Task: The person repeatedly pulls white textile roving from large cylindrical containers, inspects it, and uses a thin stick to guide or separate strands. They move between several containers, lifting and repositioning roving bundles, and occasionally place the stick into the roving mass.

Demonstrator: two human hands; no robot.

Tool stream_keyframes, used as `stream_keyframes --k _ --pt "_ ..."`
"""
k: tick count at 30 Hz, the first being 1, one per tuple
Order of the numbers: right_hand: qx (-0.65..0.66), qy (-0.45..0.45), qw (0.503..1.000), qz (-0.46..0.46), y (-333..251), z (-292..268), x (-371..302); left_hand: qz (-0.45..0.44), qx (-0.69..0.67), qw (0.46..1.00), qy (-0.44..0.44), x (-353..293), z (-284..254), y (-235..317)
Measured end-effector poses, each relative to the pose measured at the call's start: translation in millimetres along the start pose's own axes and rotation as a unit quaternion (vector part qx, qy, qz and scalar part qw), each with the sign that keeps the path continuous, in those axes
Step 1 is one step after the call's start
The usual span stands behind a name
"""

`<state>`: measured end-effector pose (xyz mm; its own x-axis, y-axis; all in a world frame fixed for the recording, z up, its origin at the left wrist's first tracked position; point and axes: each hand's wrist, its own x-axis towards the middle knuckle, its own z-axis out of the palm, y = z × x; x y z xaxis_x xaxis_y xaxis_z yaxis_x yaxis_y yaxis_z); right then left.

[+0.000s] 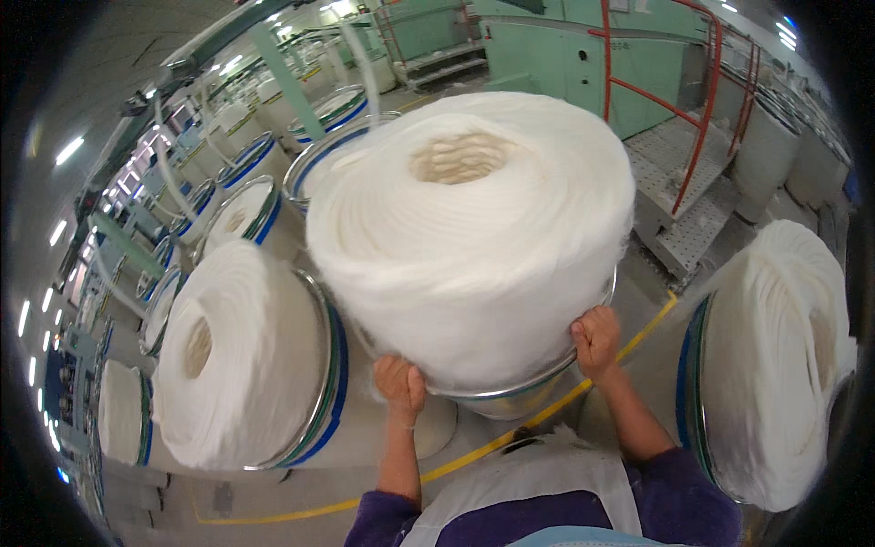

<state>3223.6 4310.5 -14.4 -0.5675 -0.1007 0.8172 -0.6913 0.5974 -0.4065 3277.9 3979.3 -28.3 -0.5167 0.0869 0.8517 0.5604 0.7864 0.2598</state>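
Straight ahead stands a large can (510, 403) heaped high with a thick coil of white fibre sliver (474, 292), which has a round hole in its top. My left hand (399, 381) is closed round the can's metal rim at the near left. On the near right of the same rim, my right hand (595, 340) is closed too, its knuckles beside the sliver. Both forearms reach forward from purple sleeves. The sliver bulges above the rim and hides the far side of the can.
Another full sliver can (333, 392) with a blue band stands close at left, and one more (697, 401) at right. Several cans line the far left. Behind are a green machine (547, 64), a red railing (656, 96) and a metal step platform (670, 173). A yellow line (456, 465) crosses the floor.
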Motion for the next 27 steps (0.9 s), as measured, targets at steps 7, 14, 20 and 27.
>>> stream_keyframes --k 7,14,20,27 --pt "0.518 -0.183 0.833 0.063 -52.8 -46.7 83.7 -0.046 0.022 0.998 0.035 -11.1 12.1 -9.7" --pt "0.753 -0.24 0.609 -0.059 -32.1 -73.0 193.7 -0.254 0.064 0.965 -0.027 -54.6 10.9 -9.5" --pt "0.806 -0.23 0.544 -0.041 41.4 -112.7 222.9 -0.246 0.222 0.943 0.009 -86.0 77.8 9.2" --pt "0.822 -0.247 0.514 0.011 179.6 -174.2 259.6 -0.43 0.268 0.851 -0.139 -147.8 221.7 69.0"
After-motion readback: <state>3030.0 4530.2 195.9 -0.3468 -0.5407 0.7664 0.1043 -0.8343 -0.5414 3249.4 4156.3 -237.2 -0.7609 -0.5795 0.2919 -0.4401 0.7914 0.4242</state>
